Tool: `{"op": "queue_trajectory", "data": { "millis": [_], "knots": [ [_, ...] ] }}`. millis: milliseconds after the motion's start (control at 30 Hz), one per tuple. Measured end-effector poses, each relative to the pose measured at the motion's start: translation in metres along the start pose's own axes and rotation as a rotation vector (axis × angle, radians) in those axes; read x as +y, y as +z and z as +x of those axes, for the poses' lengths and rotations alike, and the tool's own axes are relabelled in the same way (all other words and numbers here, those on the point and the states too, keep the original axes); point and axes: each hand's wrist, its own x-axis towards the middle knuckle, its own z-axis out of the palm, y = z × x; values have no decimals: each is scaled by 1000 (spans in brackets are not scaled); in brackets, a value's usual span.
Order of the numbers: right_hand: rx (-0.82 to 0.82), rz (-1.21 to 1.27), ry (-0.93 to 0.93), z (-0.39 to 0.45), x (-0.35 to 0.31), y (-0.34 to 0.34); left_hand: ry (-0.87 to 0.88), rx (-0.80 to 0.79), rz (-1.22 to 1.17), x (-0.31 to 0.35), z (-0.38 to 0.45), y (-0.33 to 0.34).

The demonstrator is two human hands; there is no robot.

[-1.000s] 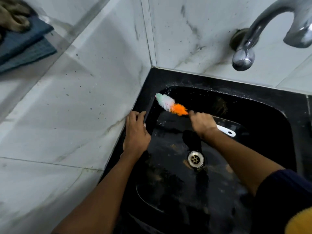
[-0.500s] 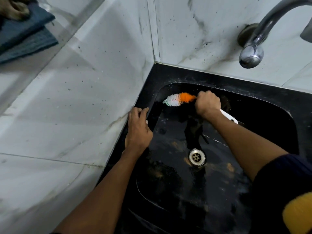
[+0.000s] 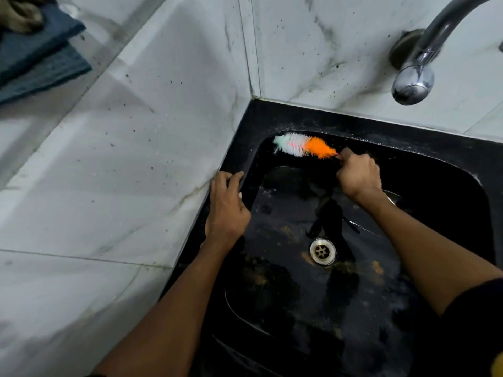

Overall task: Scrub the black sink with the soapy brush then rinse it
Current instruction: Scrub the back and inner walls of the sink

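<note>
The black sink (image 3: 313,117) fills the lower right, wet and glossy, with brownish specks on its floor around the metal drain (image 3: 322,251). A brush (image 3: 302,146) with orange, white and pale green bristles lies against the basin's far left corner, just under the rim. My right hand (image 3: 358,174) is shut on its handle, whose white end shows past my wrist. My left hand (image 3: 226,208) rests flat on the sink's left rim, fingers slightly apart, holding nothing.
A chrome tap (image 3: 415,74) juts from the marble wall at the upper right, with no water running. White marble tiles (image 3: 122,159) cover the wall on the left. Folded blue cloth (image 3: 35,58) lies at the upper left.
My right hand has carried the brush from the basin's left wall up and back to the far left corner under the rim. My left hand has stayed on the rim.
</note>
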Motion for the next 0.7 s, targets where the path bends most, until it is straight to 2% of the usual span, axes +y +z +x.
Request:
{"op": "queue_trajectory", "data": {
  "millis": [100, 233, 333, 467, 600, 700],
  "knots": [
    [-95, -10, 94, -4, 12, 10, -6, -2, -1, 0, -1, 0],
    [-60, 89, 134, -11, 25, 15, 13, -8, 19, 1, -1, -1],
    [-170, 110, 232, -14, 37, 18, 15, -3, 32, 1, -2, 0],
    [-59, 172, 219, -22, 47, 16, 18, -8, 31, 2, -1, 0],
    [-146, 156, 306, -29, 63, 17, 20, -2, 33, 2, -1, 1],
    [31, 206, 295, -33, 64, 13, 16, -8, 26, 2, -2, 0]
  ]
}}
